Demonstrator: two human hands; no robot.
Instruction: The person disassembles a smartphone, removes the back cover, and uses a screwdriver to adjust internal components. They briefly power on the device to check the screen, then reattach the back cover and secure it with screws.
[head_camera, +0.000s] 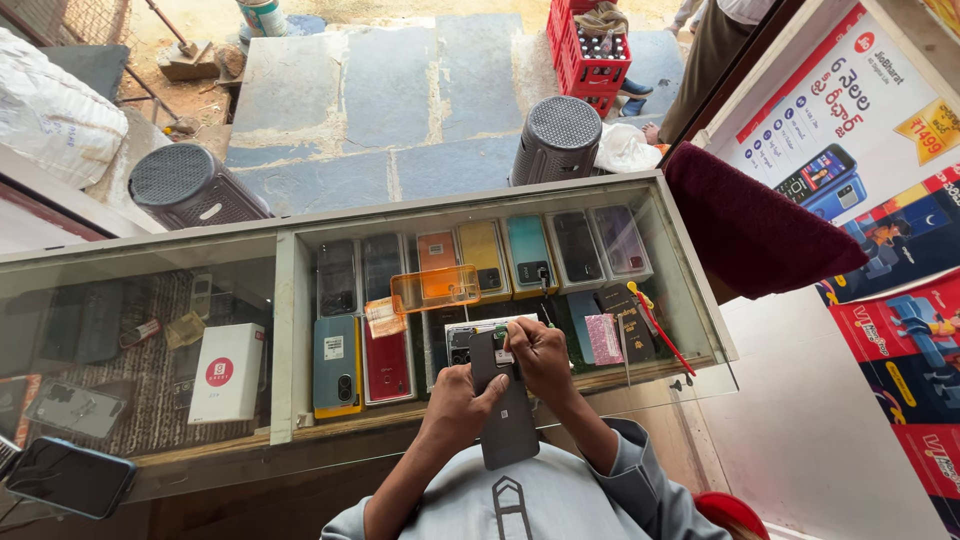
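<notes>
My left hand (458, 398) grips a dark grey smartphone (505, 425) by its left edge, back side up, above the glass counter (640, 390). My right hand (540, 358) pinches a small green-handled tool (499, 333) at the phone's top end, near the camera area. Both hands hover over the display case, close to my chest.
Under the glass lie rows of phones and phone covers (480, 260), an orange transparent box (436, 288), a white box with a red dot (227, 372) and a red pen-like tool (660, 335). A dark phone (68, 476) rests bottom left. Two grey stools (556, 138) stand outside. A maroon cloth (750, 225) hangs right.
</notes>
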